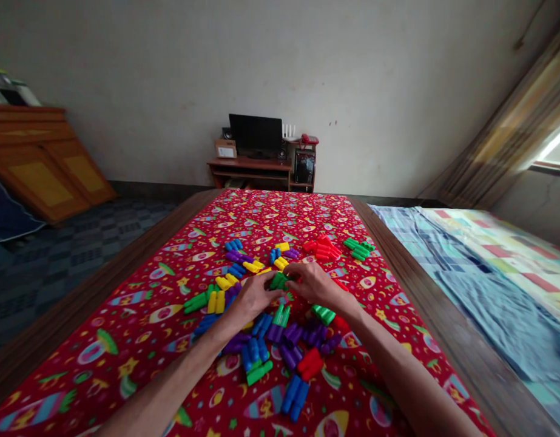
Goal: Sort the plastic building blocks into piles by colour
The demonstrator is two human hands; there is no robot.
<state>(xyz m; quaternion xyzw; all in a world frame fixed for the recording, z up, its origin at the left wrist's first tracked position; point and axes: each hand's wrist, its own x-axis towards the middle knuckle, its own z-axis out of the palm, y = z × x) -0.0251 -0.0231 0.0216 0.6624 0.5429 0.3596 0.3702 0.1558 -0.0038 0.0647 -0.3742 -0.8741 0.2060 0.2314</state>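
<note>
A green plastic toy block point(278, 280) with rounded ends is between my two hands, above the middle of the red patterned cloth. My left hand point(255, 297) grips it from the left between thumb and fingers. From the right, the bent fingers of my right hand point(312, 283) close on the same block and partly hide it. Around both hands lie loose blocks of the same kind: yellow blocks point(216, 301), purple blocks point(289, 347), blue blocks point(295, 397) and a red block point(310, 363). My forearms cover some of them.
Red blocks point(324, 248) and green blocks point(360, 249) are grouped farther back on the cloth point(280, 206). Dark wood edges point(425, 315) border the table. Beyond it stands a desk point(250, 163) with a monitor point(256, 133). A bed point(502, 273) is at the right, a wooden cabinet point(47, 164) at the left.
</note>
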